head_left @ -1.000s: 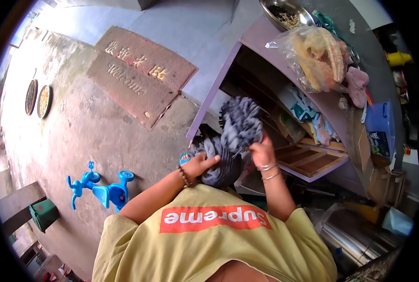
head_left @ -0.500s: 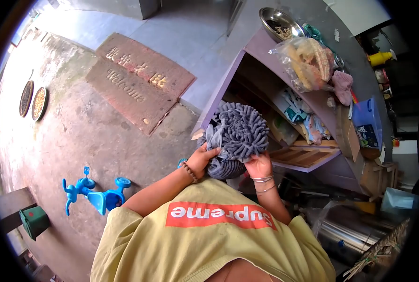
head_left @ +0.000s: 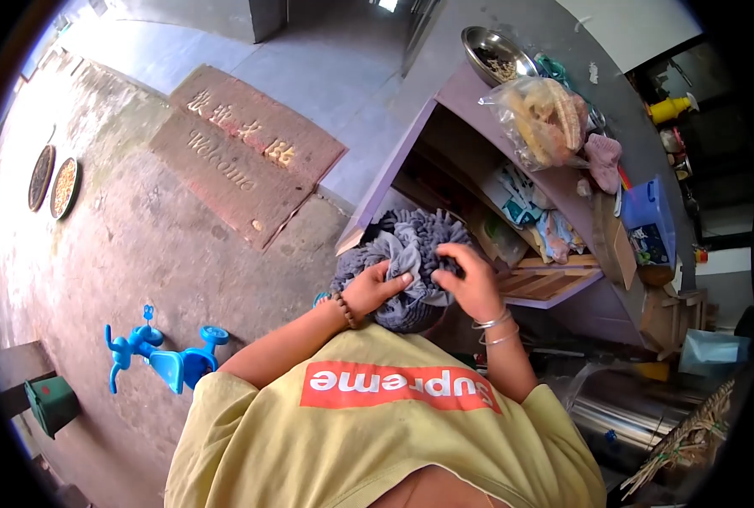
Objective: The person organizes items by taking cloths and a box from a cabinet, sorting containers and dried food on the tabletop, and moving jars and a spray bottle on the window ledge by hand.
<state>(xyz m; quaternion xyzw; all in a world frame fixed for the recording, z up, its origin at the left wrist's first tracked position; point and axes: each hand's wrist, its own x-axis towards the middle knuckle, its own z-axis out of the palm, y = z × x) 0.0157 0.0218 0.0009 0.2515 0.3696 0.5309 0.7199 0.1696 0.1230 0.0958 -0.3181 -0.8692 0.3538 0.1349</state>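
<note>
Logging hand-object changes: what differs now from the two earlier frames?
The fluffy grey-blue chenille cloth, held up first, then spread between both hands, is now lower and bunched over the grey bundle. The right hand has loosened its pinch, thumb and fingers apart at the cloth's edge; the left hand still grips. Unchanged: blue plastic tricycle, red-brown "Welcome" slab.

Single head-worn cam, looks steeply down and forward from above the yellow T-shirt with red lettered panel (head_left: 401, 387), close in on both bare hands (head_left: 419, 286). Wide fisheye, dark rim; brown welcome mat (head_left: 246, 157) farther off.
</note>
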